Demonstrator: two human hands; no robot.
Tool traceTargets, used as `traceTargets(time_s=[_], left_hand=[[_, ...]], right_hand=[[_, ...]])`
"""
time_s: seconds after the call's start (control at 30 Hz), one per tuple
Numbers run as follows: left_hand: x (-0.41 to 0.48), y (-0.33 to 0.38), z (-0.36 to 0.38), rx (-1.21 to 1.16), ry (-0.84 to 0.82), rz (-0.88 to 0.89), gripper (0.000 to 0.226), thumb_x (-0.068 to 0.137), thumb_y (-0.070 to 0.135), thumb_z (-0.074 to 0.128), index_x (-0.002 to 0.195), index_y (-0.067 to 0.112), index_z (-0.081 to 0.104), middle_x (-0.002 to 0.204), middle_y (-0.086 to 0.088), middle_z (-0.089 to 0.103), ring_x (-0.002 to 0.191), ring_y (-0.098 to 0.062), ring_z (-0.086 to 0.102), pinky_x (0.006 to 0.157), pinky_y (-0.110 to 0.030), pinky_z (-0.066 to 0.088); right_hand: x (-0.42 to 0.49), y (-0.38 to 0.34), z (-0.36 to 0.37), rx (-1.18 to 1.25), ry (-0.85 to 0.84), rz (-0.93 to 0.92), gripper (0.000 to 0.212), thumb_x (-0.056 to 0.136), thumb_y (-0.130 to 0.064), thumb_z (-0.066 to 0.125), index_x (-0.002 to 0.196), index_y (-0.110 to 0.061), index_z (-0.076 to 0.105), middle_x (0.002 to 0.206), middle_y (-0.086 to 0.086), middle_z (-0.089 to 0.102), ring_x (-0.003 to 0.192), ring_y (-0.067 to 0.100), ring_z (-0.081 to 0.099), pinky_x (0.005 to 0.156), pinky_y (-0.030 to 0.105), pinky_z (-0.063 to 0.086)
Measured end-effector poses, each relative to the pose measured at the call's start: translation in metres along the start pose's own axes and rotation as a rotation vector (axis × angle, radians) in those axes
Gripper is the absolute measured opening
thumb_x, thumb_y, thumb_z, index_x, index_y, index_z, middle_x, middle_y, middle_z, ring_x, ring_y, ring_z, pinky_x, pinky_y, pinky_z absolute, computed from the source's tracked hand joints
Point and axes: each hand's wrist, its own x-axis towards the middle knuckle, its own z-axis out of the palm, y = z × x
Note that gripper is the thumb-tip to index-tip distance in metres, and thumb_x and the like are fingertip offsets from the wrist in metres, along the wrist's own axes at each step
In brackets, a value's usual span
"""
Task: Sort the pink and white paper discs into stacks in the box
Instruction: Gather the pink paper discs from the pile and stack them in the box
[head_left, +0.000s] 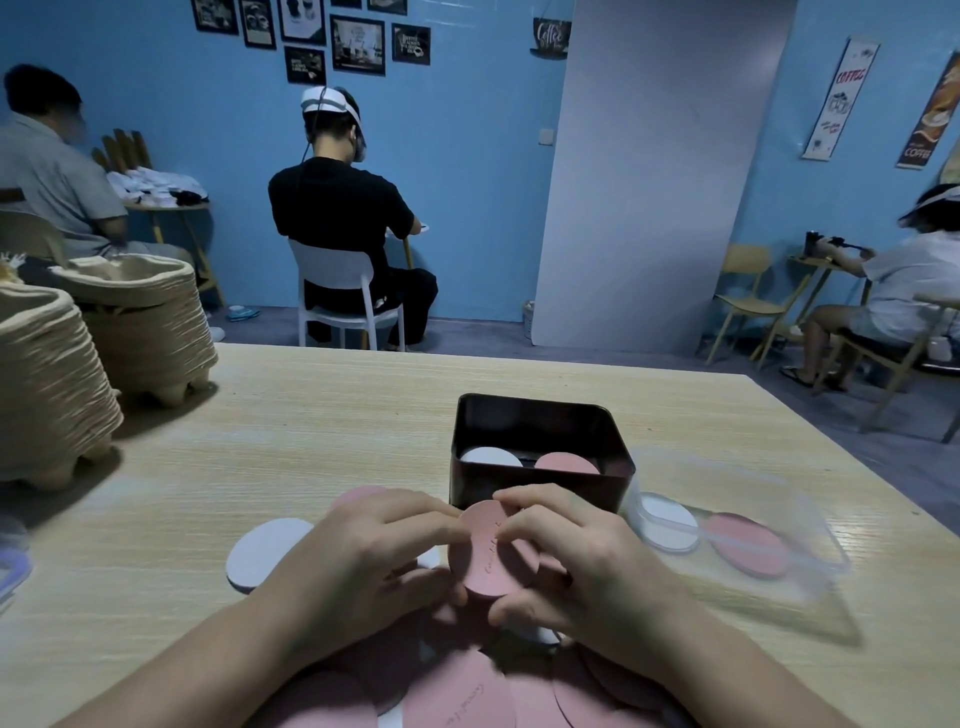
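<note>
Both hands hold a small stack of pink discs (491, 556) upright just in front of the dark box (540, 486). My left hand (374, 556) pinches its left edge and my right hand (576, 566) grips its right edge and bottom. Inside the box lie a white disc stack (491, 457) on the left and a pink disc stack (566, 462) on the right. Loose pink discs (467, 691) are spread on the table under my forearms. A white disc (260, 553) lies left of my left hand.
A clear plastic lid (737, 545) lies right of the box over a white and a pink disc. Stacks of pulp cup trays (130, 322) stand at the table's left edge. Other people sit at tables behind.
</note>
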Motion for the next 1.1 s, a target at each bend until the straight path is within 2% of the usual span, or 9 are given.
traceTargets(time_s=[0.1, 0.23, 0.43, 0.53, 0.63, 0.73, 0.83, 0.97, 1.1], left_hand=[[-0.001, -0.001, 0.001, 0.040, -0.021, 0.008, 0.025, 0.104, 0.045, 0.051, 0.107, 0.024, 0.065, 0.114, 0.014, 0.066, 0.097, -0.009, 0.064, 0.079, -0.029, 0.050], [-0.002, 0.000, 0.000, 0.070, -0.065, 0.011, 0.030, 0.107, 0.049, 0.044, 0.107, 0.025, 0.062, 0.106, 0.008, 0.069, 0.089, -0.015, 0.064, 0.075, -0.035, 0.051], [0.000, 0.000, 0.000, 0.112, -0.108, 0.034, 0.022, 0.103, 0.041, 0.060, 0.102, 0.019, 0.067, 0.103, 0.009, 0.068, 0.085, -0.014, 0.060, 0.073, -0.034, 0.051], [0.000, 0.003, -0.003, 0.129, -0.099, 0.037, 0.029, 0.105, 0.044, 0.055, 0.101, 0.018, 0.068, 0.104, 0.007, 0.070, 0.084, -0.017, 0.062, 0.072, -0.034, 0.051], [-0.002, 0.004, -0.006, 0.143, -0.085, 0.043, 0.036, 0.106, 0.048, 0.050, 0.101, 0.018, 0.069, 0.106, 0.006, 0.071, 0.085, -0.018, 0.064, 0.073, -0.031, 0.050], [-0.006, 0.001, -0.008, 0.140, -0.092, 0.006, 0.033, 0.103, 0.048, 0.053, 0.108, 0.018, 0.068, 0.107, 0.007, 0.070, 0.089, -0.018, 0.066, 0.075, -0.028, 0.050], [-0.008, -0.001, -0.015, 0.117, -0.043, -0.091, 0.040, 0.096, 0.050, 0.060, 0.120, 0.018, 0.065, 0.110, 0.008, 0.072, 0.094, -0.014, 0.069, 0.077, -0.027, 0.054], [-0.002, -0.009, -0.037, 0.106, -0.036, -0.179, 0.025, 0.094, 0.042, 0.060, 0.106, 0.021, 0.066, 0.096, 0.013, 0.068, 0.088, -0.008, 0.066, 0.075, -0.032, 0.055], [-0.003, -0.034, -0.053, 0.111, -0.103, -0.293, 0.010, 0.088, 0.033, 0.060, 0.095, 0.028, 0.065, 0.085, 0.019, 0.065, 0.081, -0.003, 0.064, 0.072, -0.038, 0.056]], right_hand=[[-0.001, 0.000, -0.001, 0.002, -0.018, 0.015, 0.042, 0.086, -0.054, 0.077, 0.109, -0.021, 0.064, 0.139, 0.001, 0.058, 0.128, 0.008, 0.056, 0.097, 0.021, 0.049], [-0.001, -0.002, -0.006, 0.014, -0.089, 0.052, 0.038, 0.089, -0.054, 0.074, 0.112, -0.024, 0.063, 0.148, 0.000, 0.054, 0.138, 0.005, 0.049, 0.105, 0.023, 0.045], [0.000, -0.003, -0.005, -0.042, -0.121, 0.035, 0.037, 0.090, -0.057, 0.069, 0.109, -0.026, 0.062, 0.141, -0.004, 0.054, 0.121, 0.009, 0.059, 0.093, 0.021, 0.050], [0.002, -0.003, -0.005, -0.025, -0.126, 0.022, 0.036, 0.090, -0.055, 0.072, 0.110, -0.027, 0.062, 0.145, -0.002, 0.053, 0.130, 0.007, 0.053, 0.100, 0.018, 0.045], [0.006, -0.004, -0.004, -0.036, -0.137, -0.002, 0.034, 0.088, -0.053, 0.073, 0.107, -0.028, 0.059, 0.148, -0.002, 0.052, 0.137, 0.008, 0.048, 0.105, 0.022, 0.044], [0.014, -0.006, -0.006, -0.042, -0.144, -0.040, 0.033, 0.086, -0.050, 0.074, 0.102, -0.024, 0.061, 0.140, -0.004, 0.056, 0.126, 0.010, 0.054, 0.097, 0.027, 0.049], [0.028, -0.007, -0.011, -0.079, -0.175, -0.106, 0.037, 0.084, -0.048, 0.076, 0.104, -0.019, 0.063, 0.132, -0.001, 0.058, 0.118, 0.015, 0.058, 0.090, 0.033, 0.052], [0.042, -0.009, -0.016, -0.092, -0.194, -0.112, 0.038, 0.083, -0.050, 0.077, 0.105, -0.023, 0.062, 0.127, -0.005, 0.057, 0.119, 0.015, 0.056, 0.088, 0.036, 0.052], [0.041, -0.007, -0.007, -0.040, -0.149, -0.095, 0.037, 0.085, -0.049, 0.077, 0.106, -0.021, 0.065, 0.126, -0.005, 0.058, 0.119, 0.011, 0.056, 0.093, 0.027, 0.049]])
